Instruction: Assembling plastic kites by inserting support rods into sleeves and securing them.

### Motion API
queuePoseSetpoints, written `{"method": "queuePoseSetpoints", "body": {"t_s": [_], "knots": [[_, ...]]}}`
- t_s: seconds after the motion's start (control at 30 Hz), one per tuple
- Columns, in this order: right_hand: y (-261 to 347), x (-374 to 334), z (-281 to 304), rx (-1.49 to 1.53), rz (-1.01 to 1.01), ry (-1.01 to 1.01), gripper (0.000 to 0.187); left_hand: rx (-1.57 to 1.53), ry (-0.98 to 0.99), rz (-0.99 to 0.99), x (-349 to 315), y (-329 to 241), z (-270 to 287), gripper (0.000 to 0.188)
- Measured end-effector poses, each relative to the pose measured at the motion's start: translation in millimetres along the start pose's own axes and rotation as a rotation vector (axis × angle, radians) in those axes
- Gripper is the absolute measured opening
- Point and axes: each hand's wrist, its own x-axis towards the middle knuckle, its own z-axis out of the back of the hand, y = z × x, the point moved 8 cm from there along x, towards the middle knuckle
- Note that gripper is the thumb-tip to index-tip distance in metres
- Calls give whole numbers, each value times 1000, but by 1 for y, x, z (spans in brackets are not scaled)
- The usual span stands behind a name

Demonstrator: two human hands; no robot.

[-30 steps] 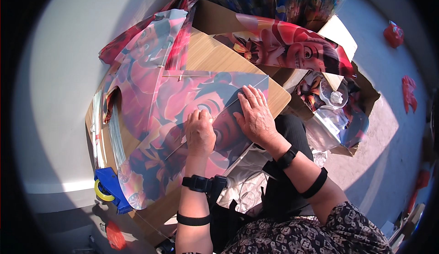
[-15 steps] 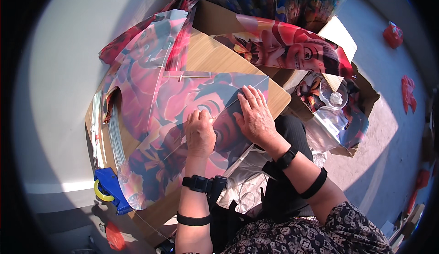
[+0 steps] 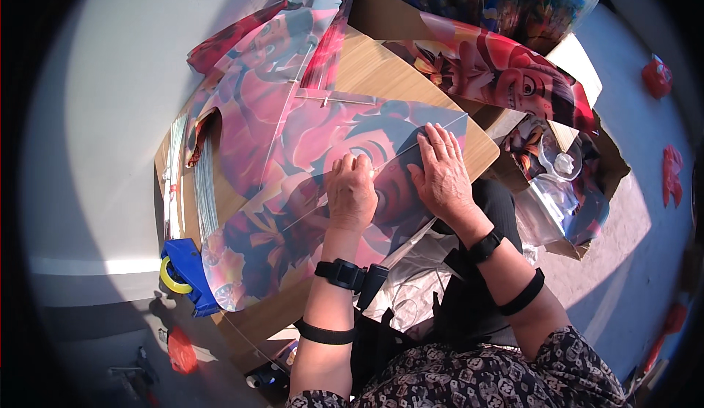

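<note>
A thin pink and grey printed sheet (image 3: 312, 140), kite-like with a cartoon face, lies spread on a wooden table (image 3: 374, 59). A thin rod (image 3: 297, 221) runs slantwise across its near part. My left hand (image 3: 352, 194) is closed over this rod, fingers curled in a pinch; the fingertips are partly hidden. To its right, my right hand (image 3: 446, 177) rests flat on the sheet with fingers stretched, its fingertips close to the rod's far end. A short crosspiece (image 3: 334, 100) sits along the sheet's upper edge.
White rods (image 3: 205, 195) lie bundled at the table's left. A blue tape dispenser (image 3: 189, 276) sits at the near left corner. Beyond the right edge, a cardboard box (image 3: 609, 166) holds printed sheets and a clear bowl (image 3: 561, 155). Another printed sheet (image 3: 506, 70) lies behind.
The whole scene has shifted right and slightly up in the picture. Both hands keep nearly the same places on the sheet.
</note>
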Motion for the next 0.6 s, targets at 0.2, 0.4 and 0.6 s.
{"method": "queuePoseSetpoints", "body": {"t_s": [0.2,0.4,0.6], "knots": [[5,1,-1,44,20,4,58,-36,-21,19,-5,4,5,16],[-3,2,1,38,40,-6,61,12,-42,101,-32,7,61,25],[-14,3,-1,117,103,22,68,57,-238,418,-168,65,153,27]]}}
